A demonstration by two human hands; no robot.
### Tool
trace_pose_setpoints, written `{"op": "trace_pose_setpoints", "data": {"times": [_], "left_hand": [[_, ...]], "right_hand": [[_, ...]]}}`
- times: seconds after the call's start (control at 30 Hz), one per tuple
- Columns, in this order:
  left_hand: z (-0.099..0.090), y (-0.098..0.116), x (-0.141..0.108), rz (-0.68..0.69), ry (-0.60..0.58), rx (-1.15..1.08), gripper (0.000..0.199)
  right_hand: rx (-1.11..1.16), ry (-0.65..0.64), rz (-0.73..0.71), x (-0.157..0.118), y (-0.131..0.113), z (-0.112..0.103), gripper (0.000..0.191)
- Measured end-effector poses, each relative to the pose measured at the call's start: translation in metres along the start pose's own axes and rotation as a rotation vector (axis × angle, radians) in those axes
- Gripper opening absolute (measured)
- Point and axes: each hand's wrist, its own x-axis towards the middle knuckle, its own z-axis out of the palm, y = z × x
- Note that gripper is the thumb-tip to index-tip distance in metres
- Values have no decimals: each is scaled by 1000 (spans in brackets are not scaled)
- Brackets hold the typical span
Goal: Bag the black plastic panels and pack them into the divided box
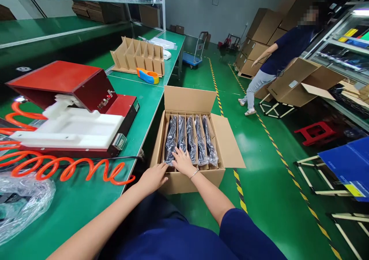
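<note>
An open cardboard box (190, 181) stands in front of me beside the workbench, its far and right flaps folded out. Card dividers split it into narrow slots, and several dark items in clear plastic bags (190, 139) stand in them side by side. My right hand (184, 162) lies with spread fingers over the near ends of the bagged items at the left. At the box's near left corner rests my left hand (153, 178), fingers stretched over the rim and fingertips by the leftmost bag. Its thumb is apart from the fingers.
On the green workbench (152, 98) are a red machine with a white fixture (83, 125), a coiled orange hose (75, 169), a card divider set (138, 56) and a tape dispenser (148, 76). A person (284, 48) stands at the right near cartons. A blue trolley (192, 59) stands farther back.
</note>
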Motion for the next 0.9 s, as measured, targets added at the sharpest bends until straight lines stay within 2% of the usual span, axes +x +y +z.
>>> {"op": "trace_pose_setpoints", "data": {"times": [0.07, 0.23, 0.4, 0.57, 0.67, 0.77, 0.9], "left_hand": [[-4, 0, 9, -23, 12, 66, 46], [-5, -1, 26, -74, 54, 56, 41], [-1, -10, 27, -167, 58, -11, 37], [-3, -17, 23, -207, 45, -129, 34], [-9, -20, 24, -214, 63, -238, 33], [-15, -23, 26, -232, 100, -373, 41], [-19, -23, 30, -277, 119, -559, 64]], "right_hand": [[34, 0, 14, 4, 1, -10, 50], [3, 149, 143, 35, -11, -26, 43], [-167, 56, 323, 80, -33, -17, 53], [-220, 23, 352, 105, -37, -20, 45], [-260, 26, 341, 103, -30, -34, 40], [-299, 52, 336, 90, -18, -49, 47], [-47, 284, 308, 62, 4, -58, 54]]}}
